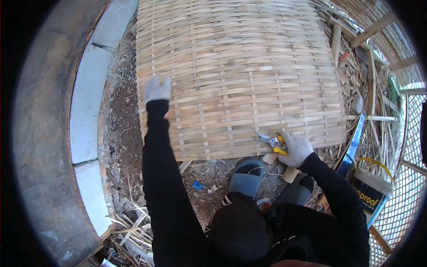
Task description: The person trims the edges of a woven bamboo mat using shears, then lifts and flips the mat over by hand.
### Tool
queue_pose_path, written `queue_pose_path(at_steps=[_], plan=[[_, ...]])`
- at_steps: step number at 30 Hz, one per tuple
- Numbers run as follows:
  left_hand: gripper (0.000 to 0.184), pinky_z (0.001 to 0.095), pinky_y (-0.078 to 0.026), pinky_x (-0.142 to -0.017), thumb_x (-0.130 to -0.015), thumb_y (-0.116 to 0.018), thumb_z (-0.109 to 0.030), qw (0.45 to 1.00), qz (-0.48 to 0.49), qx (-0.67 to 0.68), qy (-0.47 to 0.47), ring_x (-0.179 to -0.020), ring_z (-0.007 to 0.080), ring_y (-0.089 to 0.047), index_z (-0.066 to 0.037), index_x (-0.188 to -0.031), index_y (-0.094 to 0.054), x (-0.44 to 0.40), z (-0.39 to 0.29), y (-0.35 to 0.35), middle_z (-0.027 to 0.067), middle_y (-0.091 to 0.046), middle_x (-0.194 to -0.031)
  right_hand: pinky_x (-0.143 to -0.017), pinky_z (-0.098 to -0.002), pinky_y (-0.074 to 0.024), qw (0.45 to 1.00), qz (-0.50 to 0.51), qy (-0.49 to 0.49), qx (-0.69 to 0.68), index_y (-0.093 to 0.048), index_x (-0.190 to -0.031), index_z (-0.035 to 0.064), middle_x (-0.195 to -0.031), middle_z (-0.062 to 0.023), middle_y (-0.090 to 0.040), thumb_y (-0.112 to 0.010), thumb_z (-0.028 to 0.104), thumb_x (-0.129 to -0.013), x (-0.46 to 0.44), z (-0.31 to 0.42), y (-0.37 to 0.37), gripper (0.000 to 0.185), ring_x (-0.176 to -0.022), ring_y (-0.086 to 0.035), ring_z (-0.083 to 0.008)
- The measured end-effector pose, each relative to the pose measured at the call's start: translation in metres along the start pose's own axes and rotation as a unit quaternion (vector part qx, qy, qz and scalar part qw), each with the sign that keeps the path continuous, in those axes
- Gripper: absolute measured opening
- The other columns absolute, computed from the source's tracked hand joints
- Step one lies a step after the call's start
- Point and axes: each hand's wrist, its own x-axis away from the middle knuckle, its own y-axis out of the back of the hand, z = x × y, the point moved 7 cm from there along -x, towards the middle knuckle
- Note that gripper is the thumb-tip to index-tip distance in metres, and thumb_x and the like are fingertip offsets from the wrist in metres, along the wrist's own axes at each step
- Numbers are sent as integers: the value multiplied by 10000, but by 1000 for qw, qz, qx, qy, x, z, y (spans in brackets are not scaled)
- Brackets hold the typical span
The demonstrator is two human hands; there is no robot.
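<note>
The woven mat (240,89) looks largely finished; what remains is unclear. The right hand (297,149) grips shears (271,141); the left hand (157,90), fingers apart, seems empty.

Left hand (157,88) reaches forward; right hand (295,147) grips.

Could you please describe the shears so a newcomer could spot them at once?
Find the big woven mat, then its near edge. There, in the gloved right hand, are the shears: metal blades and bright yellow handles, unlike the pale strips beneath.
</note>
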Motion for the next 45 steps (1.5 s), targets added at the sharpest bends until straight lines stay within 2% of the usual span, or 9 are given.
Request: queue_pose_path(at_steps=[2,4,7,8,14,17,24,27,45], plan=[[637,477,-504,-1076,-948,-624,-553,980,91,174,39,-1225,418,-668,7,-1225,-751,-25,-54,-30,268,-728,-1259,-877,-532,-569,998,44,-14,-39,-491,-1430,74,-1087,-238,-718,-805,360,-773,-1,0,5,782,-1036,-706,-441],[681,483,-511,-1064,-906,-637,-596,979,65,175,82,-1181,409,-690,-7,-1225,-756,-59,-56,-89,261,-743,-1223,-921,-508,-576,989,97,-65,-95,-510,-1452,59,-1134,-262,-729,-809,373,-789,-3,0,18,792,-1058,-710,-453],[625,471,-522,-1049,-893,-656,-567,975,-9,113,193,-1151,396,-702,-28,-1185,-779,-79,-71,-106,245,-755,-1191,-868,-531,-571,990,25,-67,-122,-544,-1397,49,-1073,-273,-730,-784,368,-801,-18,-1,40,717,-1018,-712,-471],[524,451,-537,-1008,-898,-677,-498,963,7,178,203,-1104,379,-720,-41,-1121,-802,-71,-93,-81,225,-771,-1139,-869,-527,-571,991,9,-64,-118,-551,-1391,47,-1068,-272,-730,-783,366,-804,-27,0,47,707,-1017,-713,-468],[370,420,-544,-943,-943,-686,-348,947,-57,302,93,-1018,365,-734,-23,-1077,-800,-73,-115,-82,199,-784,-1049,-867,-515,-573,992,-42,-51,-104,-575,-1338,29,-1073,-262,-726,-773,349,-823,-116,16,92,638,-1007,-711,-453],[351,414,-542,-937,-956,-687,-332,924,-18,368,103,-1006,358,-733,-26,-1088,-797,-67,-119,-69,192,-784,-1041,-872,-512,-573,991,-99,3,-86,-580,-1322,31,-1058,-255,-723,-766,350,-826,-163,30,101,619,-1009,-709,-446],[337,322,-541,-846,-991,-688,-303,875,55,469,111,-888,193,-723,9,-1068,-791,-64,-107,-83,110,-797,-964,-887,-508,-578,994,-98,-15,36,-590,-1268,41,-1082,-227,-739,-725,465,-888,-263,65,112,585,-1025,-728,-406],[316,283,-527,-807,-992,-703,-290,853,53,500,138,-847,142,-689,9,-1040,-791,-61,-114,-78,92,-781,-943,-864,-513,-586,986,-139,-26,86,-598,-1298,48,-1081,-236,-736,-764,424,-855,-293,77,123,604,-1015,-725,-419],[268,269,-544,-731,-991,-737,-212,747,53,636,190,-757,119,-672,38,-1076,-785,-75,-154,-83,77,-775,-891,-880,-510,-588,991,-97,-74,50,-625,-1261,32,-1061,-241,-762,-682,483,-939,-303,65,114,557,-1002,-747,-412]])
